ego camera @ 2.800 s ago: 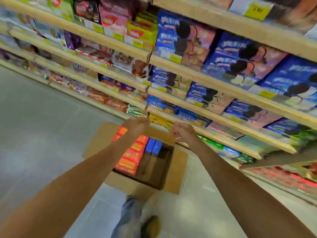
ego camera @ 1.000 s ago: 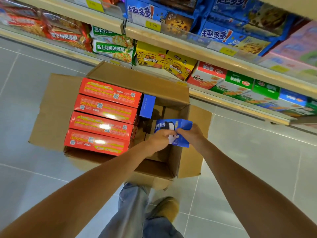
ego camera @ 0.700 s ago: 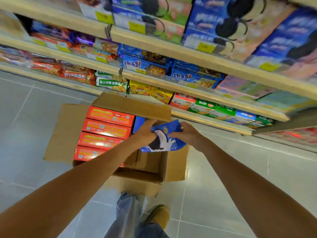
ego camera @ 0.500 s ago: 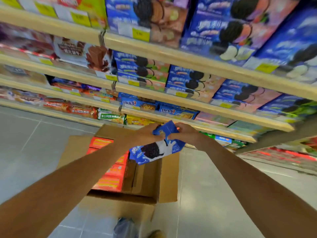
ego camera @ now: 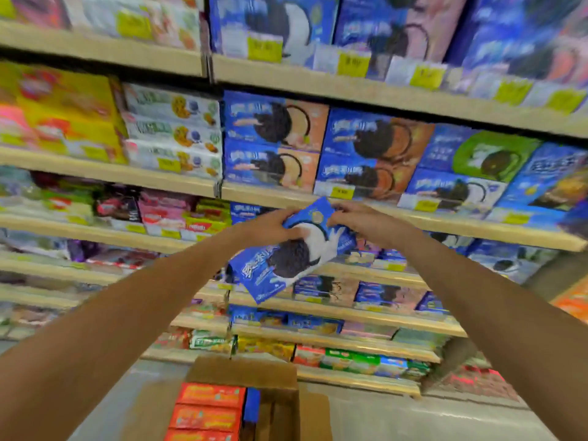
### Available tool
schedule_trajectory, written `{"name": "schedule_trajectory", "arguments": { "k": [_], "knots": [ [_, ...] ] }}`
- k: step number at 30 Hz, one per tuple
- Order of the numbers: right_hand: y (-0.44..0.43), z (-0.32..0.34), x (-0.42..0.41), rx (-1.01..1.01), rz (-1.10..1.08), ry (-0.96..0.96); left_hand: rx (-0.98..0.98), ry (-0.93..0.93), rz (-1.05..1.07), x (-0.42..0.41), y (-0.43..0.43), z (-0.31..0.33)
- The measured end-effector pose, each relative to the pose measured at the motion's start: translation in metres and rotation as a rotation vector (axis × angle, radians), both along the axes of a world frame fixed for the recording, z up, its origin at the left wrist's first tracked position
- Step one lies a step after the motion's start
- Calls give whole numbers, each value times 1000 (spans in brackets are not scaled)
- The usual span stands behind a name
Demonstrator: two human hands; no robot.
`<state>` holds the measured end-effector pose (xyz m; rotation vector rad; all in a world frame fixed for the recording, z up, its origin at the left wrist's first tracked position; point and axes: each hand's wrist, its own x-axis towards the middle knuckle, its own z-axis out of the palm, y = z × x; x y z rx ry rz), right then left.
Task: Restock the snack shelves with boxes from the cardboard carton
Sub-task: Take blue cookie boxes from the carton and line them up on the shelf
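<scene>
Since the earlier frame, the blue cookie box (ego camera: 291, 253) had risen from the carton (ego camera: 280, 399) to the front of the shelves (ego camera: 318, 195). Red boxes (ego camera: 208, 412) lay in the carton's left side. Left hand (ego camera: 270, 224) and right hand (ego camera: 362, 219) both gripped the tilted box's far end.

The shelves (ego camera: 273, 198) are packed tight with boxes. The carton (ego camera: 280, 399) on the floor has open room on its right side; red boxes (ego camera: 210, 409) fill its left.
</scene>
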<state>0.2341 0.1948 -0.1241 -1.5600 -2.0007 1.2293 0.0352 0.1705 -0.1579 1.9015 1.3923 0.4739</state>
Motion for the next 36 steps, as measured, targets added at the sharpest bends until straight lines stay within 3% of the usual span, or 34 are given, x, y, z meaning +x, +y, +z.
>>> {"name": "schedule_trajectory", "arguments": {
  "k": [6,13,24,30,32,36],
  "knots": [
    [-17,113,-5,271,1,82,199,29,21,0,8,129],
    [-26,200,-4,369,-37,224,321,37,-46,5,4,227],
    [-21,232,-12,514,-260,400,541,129,-10,-6,14,271],
    [6,238,19,544,-431,592,579,172,197,-18,40,270],
    [18,238,35,513,-515,658,507,94,283,-21,51,268],
    [42,237,60,446,-612,760,229,-299,290,-6,67,272]
  ]
}}
